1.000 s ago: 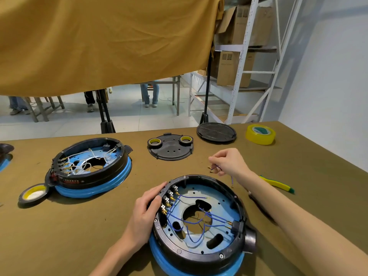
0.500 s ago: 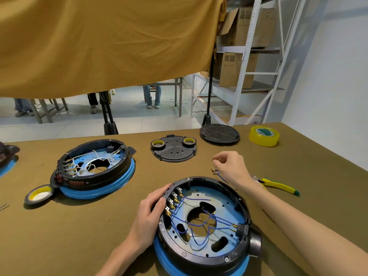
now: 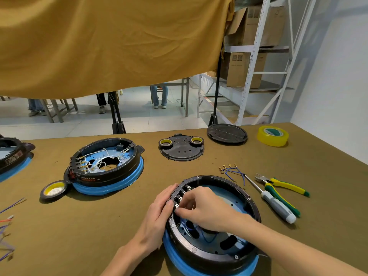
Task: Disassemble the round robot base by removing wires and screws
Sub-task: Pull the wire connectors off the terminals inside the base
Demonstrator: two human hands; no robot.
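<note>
The round robot base (image 3: 199, 251), black on a blue ring, lies open near the table's front edge. My left hand (image 3: 157, 212) rests against its left outer rim with the fingers laid along the wall. My right hand (image 3: 205, 210) reaches across the inside of the base; its curled fingertips pinch a blue wire end at the row of terminals on the left wall, and the hand hides the pinch itself. Blue wires (image 3: 207, 238) still run inside, below my palm. A bunch of loose blue wires (image 3: 233, 173) with brass ends lies on the table behind the base.
A screwdriver (image 3: 278, 206) and yellow-green pliers (image 3: 282, 186) lie right of the base. A second base (image 3: 107, 176) with white wires, a black tape roll (image 3: 52, 191), a cover plate (image 3: 181, 150), a round lid (image 3: 227, 134) and yellow tape (image 3: 272, 136) sit further back. Loose wires (image 3: 8, 226) lie at left.
My right hand left the pulled blue wires on the table behind the base and moved into the base to the left terminals. My left hand stayed on the rim.
</note>
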